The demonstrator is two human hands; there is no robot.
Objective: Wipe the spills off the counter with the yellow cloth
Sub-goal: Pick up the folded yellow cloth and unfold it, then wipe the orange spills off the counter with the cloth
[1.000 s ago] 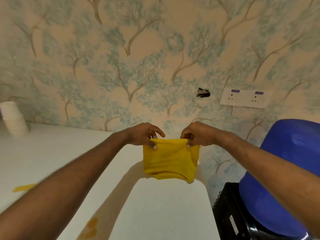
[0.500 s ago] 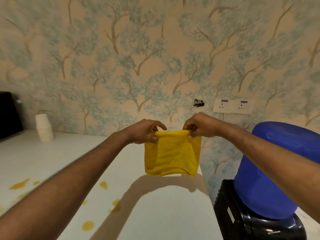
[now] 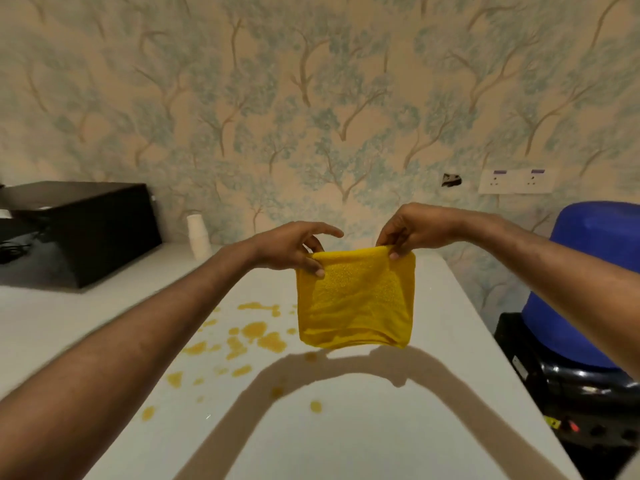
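Note:
A folded yellow cloth [image 3: 356, 303] hangs in the air above the white counter [image 3: 381, 427]. My left hand [image 3: 294, 247] pinches its top left corner and my right hand [image 3: 412, 226] pinches its top right corner. Orange-yellow spills [image 3: 256, 332] lie scattered on the counter just left of and below the cloth, with smaller drops [image 3: 315, 406] nearer to me. The cloth does not touch the counter.
A black box-like appliance [image 3: 79, 230] stands at the back left, with a stack of white paper cups [image 3: 198, 235] beside it against the wallpapered wall. Off the counter's right edge a blue water jug [image 3: 585, 289] sits on a black stand [image 3: 554, 393].
My view has swung left, bringing the black appliance and the main patch of spills into sight. Both hands still hold the cloth stretched between them, now right beside the spills.

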